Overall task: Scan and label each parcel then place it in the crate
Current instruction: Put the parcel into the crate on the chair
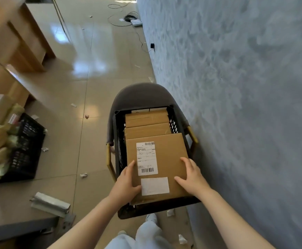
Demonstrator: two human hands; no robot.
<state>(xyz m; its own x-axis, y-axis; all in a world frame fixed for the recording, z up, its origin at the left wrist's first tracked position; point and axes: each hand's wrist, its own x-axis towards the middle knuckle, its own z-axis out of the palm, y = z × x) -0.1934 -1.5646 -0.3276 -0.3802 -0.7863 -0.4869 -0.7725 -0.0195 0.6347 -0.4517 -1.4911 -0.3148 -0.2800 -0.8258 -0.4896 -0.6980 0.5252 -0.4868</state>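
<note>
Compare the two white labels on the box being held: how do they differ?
The upper label is printed, with barcodes at its top and bottom and lines of text; the lower label looks blank. The upper label stands tall and narrow; the lower label lies wide and short. The left hand has its thumb touching the lower label's edge, while the upper label is untouched. Both are white rectangles stuck flat on the top face of the same cardboard box.
</note>
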